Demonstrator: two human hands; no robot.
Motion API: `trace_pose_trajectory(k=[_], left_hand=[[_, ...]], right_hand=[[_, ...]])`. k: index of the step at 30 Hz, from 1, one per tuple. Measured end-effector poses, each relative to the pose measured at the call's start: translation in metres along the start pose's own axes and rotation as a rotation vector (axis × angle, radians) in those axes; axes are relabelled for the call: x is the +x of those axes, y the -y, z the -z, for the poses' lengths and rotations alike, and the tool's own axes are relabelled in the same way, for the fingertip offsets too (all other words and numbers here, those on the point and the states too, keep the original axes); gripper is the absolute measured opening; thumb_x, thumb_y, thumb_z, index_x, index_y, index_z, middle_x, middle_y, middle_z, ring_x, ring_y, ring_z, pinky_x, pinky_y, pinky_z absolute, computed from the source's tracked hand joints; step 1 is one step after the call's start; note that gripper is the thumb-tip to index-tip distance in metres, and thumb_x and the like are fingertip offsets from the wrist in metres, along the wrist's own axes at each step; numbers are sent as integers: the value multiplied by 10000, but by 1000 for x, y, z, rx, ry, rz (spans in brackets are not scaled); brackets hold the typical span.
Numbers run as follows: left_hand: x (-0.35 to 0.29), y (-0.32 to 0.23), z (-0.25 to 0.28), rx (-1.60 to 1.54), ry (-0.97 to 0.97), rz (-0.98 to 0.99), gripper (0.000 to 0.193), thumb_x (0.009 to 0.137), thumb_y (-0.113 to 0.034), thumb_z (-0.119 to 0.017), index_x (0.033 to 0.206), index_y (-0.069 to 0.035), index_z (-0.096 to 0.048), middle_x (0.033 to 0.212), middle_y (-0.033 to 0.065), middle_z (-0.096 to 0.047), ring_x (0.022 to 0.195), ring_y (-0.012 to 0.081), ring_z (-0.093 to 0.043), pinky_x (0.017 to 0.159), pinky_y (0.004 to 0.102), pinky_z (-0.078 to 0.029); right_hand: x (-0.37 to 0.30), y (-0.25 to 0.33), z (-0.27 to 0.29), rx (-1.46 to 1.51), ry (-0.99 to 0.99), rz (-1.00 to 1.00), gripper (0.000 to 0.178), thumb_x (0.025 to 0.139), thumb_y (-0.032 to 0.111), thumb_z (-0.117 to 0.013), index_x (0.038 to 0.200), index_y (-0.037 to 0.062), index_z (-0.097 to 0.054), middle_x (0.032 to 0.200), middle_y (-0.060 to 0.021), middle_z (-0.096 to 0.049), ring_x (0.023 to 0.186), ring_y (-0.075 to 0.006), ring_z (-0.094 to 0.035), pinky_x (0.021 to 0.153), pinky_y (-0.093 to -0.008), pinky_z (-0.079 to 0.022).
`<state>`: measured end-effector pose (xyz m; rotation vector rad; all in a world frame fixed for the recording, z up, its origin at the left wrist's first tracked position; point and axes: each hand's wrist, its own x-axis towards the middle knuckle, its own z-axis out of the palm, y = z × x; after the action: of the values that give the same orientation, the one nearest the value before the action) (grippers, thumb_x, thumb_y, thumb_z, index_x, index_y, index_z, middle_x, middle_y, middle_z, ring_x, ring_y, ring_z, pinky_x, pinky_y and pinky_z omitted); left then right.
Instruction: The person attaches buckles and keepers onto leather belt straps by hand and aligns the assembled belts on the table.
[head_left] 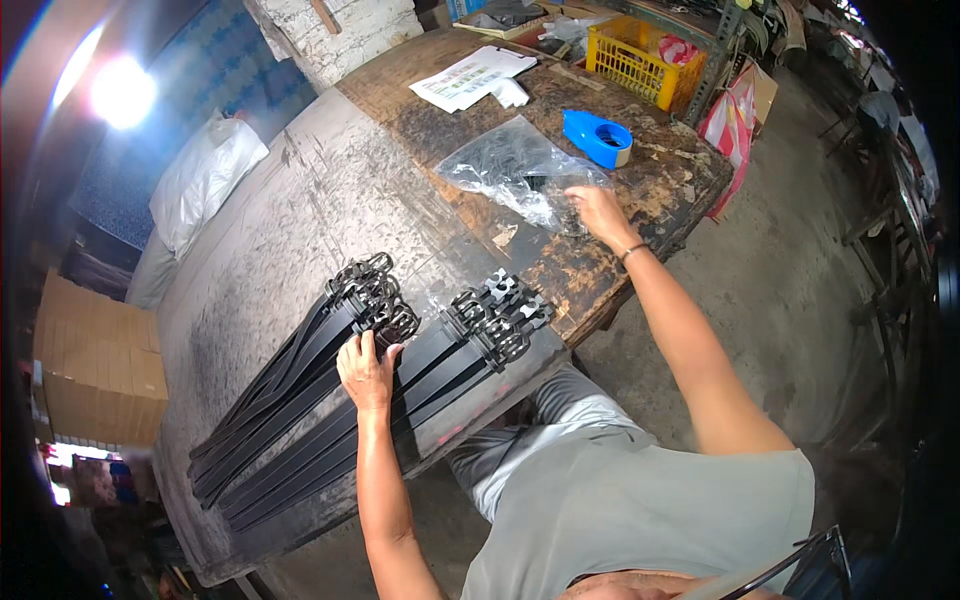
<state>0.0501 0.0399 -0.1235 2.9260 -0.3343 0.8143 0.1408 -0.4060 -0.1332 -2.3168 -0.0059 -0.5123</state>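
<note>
Two bundles of black straps lie slantwise on the table (330,200), close to its near edge, their hardware ends pointing toward the right. The left hand (368,380) is at the left bundle (280,395), just below the metal hardware; its grip is partly spread, thumb apart from fingers, and whether it grasps any strap cannot be told. The right bundle (315,464) lies alongside, nearer the edge. The right hand (600,212), its grip drawn closed, pinches the right end of a clear plastic bag (500,165) toward the table's right edge. Beyond that bag sits a blue tape dispenser (597,138); papers (470,78) lie toward the far edge.
</note>
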Motion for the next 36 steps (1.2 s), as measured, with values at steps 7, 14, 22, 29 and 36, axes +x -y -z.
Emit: trace_pose_trajectory(k=[7,14,22,29,36], left_hand=[[3,12,8,-110,-29,-121,461,654,-280,-780,1008,-76,-568,814,104,-585,741,286,-580,668,391,-449],[23,-8,54,-295,-103,-190,693,537,-529,-788,954,-25,-558,813,100,-594,713,260,-620,641,324,-524],[22,-25,83,-207,-86,-214,566,610,-463,-789,921,-38,-581,743,76,-576,650,237,-602,576,315,-504],[18,-39,121,-183,-152,-279,409,666,-301,-774,961,-93,-582,720,60,-520,665,263,-566,562,350,-468],[4,-61,138,-800,241,128,300,875,-17,-538,1170,-36,-482,729,59,-589,612,117,-555,571,251,-465]], right_hand=[[61,5,-55,-399,71,-57,523,762,551,-618,810,30,-644,834,-208,-646,840,-375,-628,714,-478,-492],[85,-16,-56,-426,213,-120,273,875,229,-494,951,-5,-611,1038,-280,-597,995,-437,-574,827,-505,-460],[46,10,-7,-436,215,-97,245,837,209,-535,990,25,-586,1008,-243,-614,976,-432,-569,814,-500,-456],[-35,48,37,12,-32,-106,245,871,255,-555,995,65,-647,915,-200,-644,874,-350,-627,712,-415,-479],[-105,174,-11,458,158,45,185,847,176,-613,981,49,-631,815,-131,-626,738,-252,-620,662,-341,-482]])
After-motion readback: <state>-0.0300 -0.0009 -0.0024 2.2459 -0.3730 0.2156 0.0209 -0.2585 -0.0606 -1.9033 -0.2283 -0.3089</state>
